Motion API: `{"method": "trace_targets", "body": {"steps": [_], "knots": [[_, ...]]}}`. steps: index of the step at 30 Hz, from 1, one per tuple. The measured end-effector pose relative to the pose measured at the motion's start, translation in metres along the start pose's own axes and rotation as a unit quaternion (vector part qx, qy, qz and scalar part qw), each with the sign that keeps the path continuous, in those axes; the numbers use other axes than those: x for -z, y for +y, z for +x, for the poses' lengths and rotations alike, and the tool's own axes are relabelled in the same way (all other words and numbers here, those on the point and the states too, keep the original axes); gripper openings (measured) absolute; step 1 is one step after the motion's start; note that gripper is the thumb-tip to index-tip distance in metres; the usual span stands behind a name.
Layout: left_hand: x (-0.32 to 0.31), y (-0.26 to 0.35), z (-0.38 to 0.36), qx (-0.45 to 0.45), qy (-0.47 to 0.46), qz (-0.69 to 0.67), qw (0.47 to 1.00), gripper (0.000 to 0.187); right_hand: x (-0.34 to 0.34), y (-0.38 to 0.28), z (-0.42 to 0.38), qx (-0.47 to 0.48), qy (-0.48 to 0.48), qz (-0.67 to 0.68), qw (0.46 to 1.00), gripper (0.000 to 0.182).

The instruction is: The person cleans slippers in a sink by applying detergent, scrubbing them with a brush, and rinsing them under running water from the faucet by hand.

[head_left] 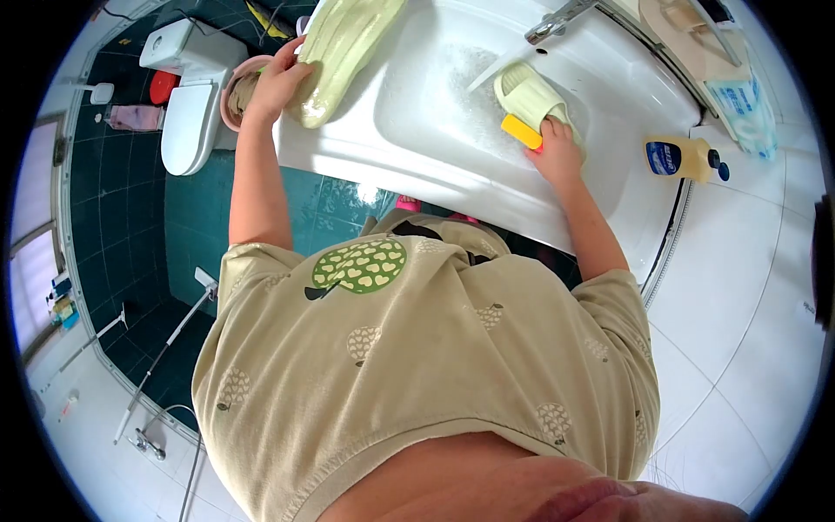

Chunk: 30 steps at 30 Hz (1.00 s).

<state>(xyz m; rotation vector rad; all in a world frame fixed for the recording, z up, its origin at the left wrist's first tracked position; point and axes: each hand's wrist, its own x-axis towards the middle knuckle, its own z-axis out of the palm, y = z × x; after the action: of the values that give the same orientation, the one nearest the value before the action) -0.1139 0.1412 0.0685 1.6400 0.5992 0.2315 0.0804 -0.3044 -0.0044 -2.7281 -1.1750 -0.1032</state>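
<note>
right hand [557, 150] was closed on a yellow brush [521, 131], pressed to the slipper [532, 97] in the sink [417, 113] under the tap [557, 22]; its long axis ran away from the body. left hand [278, 83] gripped the other slipper [344, 52] on the rim, well apart.

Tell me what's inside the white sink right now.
In the sink: a pale green slipper under running faucet water, with the right hand pressing a yellow brush against it. The drain is hidden.
</note>
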Motion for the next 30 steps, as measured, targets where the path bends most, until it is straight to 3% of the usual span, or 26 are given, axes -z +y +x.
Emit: {"method": "trace_targets", "body": {"steps": [3,5,6,8,10,12,13,15,16,18,19,20,21,22,24,25,26,27,30], "knots": [[0.006,-0.002,-0.002,0.010,0.054,0.106,0.993,0.055,0.001,0.005,0.000,0.020,-0.009,-0.021,1.000,0.039],[0.005,-0.005,-0.004,-0.126,0.166,0.366,0.907,0.047,-0.007,0.013,-0.001,0.024,-0.015,-0.023,0.999,0.039],[0.005,-0.007,-0.004,-0.128,0.166,0.365,0.907,0.047,-0.011,0.017,-0.001,0.032,-0.023,-0.023,0.999,0.039],[-0.010,0.013,-0.016,-0.263,0.312,0.464,0.786,0.046,-0.007,0.018,0.002,0.017,-0.014,0.011,1.000,0.037],[-0.036,0.033,-0.025,-0.296,0.324,0.414,0.797,0.043,0.006,0.014,0.003,0.003,-0.007,0.046,0.999,0.035],[-0.062,0.047,-0.033,-0.371,0.297,0.411,0.778,0.043,0.026,0.008,0.003,-0.112,-0.077,0.202,0.970,0.029],[-0.069,0.050,-0.036,-0.356,0.305,0.427,0.773,0.042,0.026,0.013,0.005,-0.113,-0.078,0.201,0.970,0.029],[-0.062,0.037,-0.028,-0.354,0.302,0.405,0.787,0.043,0.026,0.030,0.006,-0.139,-0.064,0.400,0.904,0.032],[-0.059,0.033,-0.023,-0.354,0.303,0.383,0.798,0.043,0.034,0.031,0.008,-0.142,-0.062,0.399,0.904,0.032],[-0.069,0.040,-0.026,-0.368,0.304,0.394,0.786,0.040,0.056,0.031,0.014,-0.271,-0.185,0.559,0.761,0.039],[-0.085,0.045,-0.033,-0.296,0.245,0.261,0.886,0.042,0.047,0.041,0.014,-0.272,-0.185,0.559,0.761,0.039],[-0.100,0.048,-0.037,-0.213,0.178,0.119,0.953,0.043,0.033,0.058,0.016,-0.271,-0.216,0.605,0.717,0.043],[-0.115,0.033,-0.031,-0.173,0.116,0.069,0.976,0.047,0.024,0.068,0.017,-0.267,-0.245,0.648,0.670,0.046],[-0.133,0.013,-0.026,-0.131,0.055,0.019,0.990,0.051,0.024,0.066,0.019,-0.265,-0.246,0.648,0.670,0.046],[-0.179,0.009,-0.031,0.099,-0.038,-0.131,0.986,0.069,0.024,0.056,0.025,-0.269,-0.257,0.736,0.565,0.044],[-0.197,0.014,-0.031,0.186,-0.083,-0.178,0.963,0.076,0.022,0.048,0.028,-0.267,-0.258,0.736,0.565,0.044],[-0.211,0.018,-0.030,0.270,-0.128,-0.224,0.928,0.084,0.018,0.039,0.031,-0.279,-0.269,0.756,0.528,0.042],[-0.222,0.021,-0.029,0.268,-0.128,-0.226,0.928,0.084,0.015,0.035,0.034,-0.289,-0.278,0.773,0.492,0.041],[-0.241,0.003,-0.021,0.273,-0.151,-0.286,0.906,0.088,-0.012,0.046,0.040,-0.307,-0.331,0.751,0.482,0.035]]}}
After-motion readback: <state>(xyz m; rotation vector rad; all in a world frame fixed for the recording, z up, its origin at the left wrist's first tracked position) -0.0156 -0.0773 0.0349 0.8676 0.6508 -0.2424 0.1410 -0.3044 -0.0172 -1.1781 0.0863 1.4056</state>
